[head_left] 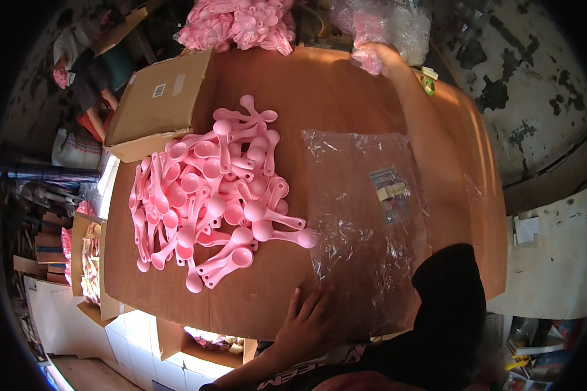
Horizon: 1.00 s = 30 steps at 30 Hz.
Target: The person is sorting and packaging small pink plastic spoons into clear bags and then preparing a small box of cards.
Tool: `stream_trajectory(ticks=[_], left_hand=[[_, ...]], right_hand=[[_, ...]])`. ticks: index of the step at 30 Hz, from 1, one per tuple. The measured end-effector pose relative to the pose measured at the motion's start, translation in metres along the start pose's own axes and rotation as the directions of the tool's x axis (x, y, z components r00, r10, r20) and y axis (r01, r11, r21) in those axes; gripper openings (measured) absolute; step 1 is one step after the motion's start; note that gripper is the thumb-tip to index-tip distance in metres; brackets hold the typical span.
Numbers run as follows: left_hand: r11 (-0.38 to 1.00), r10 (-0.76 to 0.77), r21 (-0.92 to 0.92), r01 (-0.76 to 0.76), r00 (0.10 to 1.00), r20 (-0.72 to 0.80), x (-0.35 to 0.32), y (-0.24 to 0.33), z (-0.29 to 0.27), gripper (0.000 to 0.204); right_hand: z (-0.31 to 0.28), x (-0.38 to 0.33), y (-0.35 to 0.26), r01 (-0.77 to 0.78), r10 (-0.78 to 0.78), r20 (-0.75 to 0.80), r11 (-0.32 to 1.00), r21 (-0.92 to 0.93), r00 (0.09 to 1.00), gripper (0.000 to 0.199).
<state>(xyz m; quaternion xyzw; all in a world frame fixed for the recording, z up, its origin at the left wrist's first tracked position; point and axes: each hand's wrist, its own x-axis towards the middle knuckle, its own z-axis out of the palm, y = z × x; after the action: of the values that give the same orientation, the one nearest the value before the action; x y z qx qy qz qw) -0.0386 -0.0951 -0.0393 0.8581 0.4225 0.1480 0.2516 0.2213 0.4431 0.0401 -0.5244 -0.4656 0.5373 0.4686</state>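
Grip, left (312, 319): spread, beside clear bag (346, 215)
Grip, right (383, 56): beyond bag; hold we can't tell
Sleeve (451, 283): might drag our bag

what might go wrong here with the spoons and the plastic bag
A pink spoon at the right of the loose pile lies right at the clear bag's left edge, so shifting the bag could drag it along.

The right hand is at the plastic-wrapped pink items by the table's far edge; a fumble there might knock some off.
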Motion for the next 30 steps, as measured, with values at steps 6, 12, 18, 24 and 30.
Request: stream_trajectory(ticks=[6,12,18,24,30], left_hand=[[0.998,-0.016,0.065,0.012,0.998,0.063,0.004,-0.004,0.006,0.064],[0.995,-0.100,-0.019,0.101,0.994,0.050,0.008,-0.002,-0.001,0.063],[0.990,-0.025,0.137,0.034,0.997,-0.070,0.011,-0.009,0.012,0.052],[0.999,-0.013,0.043,0.018,0.992,-0.122,0.004,-0.008,0.016,0.050],[0.994,-0.025,-0.109,0.026,1.000,0.010,0.005,-0.005,-0.005,0.052]], right_hand=[[-0.014,0.090,0.031,-0.012,0.014,0.143,1.000,-0.011,0.990,0.033],[0.010,0.114,0.053,-0.112,0.122,0.119,0.990,-0.089,0.985,0.030],[-0.004,0.129,0.027,0.015,0.026,0.233,0.985,-0.173,0.972,0.064],[0.020,0.112,0.017,0.028,-0.502,-0.444,0.685,-0.728,0.742,0.105],[-0.011,0.041,-0.031,0.289,-0.872,-0.088,0.253,-0.923,0.481,0.076]])
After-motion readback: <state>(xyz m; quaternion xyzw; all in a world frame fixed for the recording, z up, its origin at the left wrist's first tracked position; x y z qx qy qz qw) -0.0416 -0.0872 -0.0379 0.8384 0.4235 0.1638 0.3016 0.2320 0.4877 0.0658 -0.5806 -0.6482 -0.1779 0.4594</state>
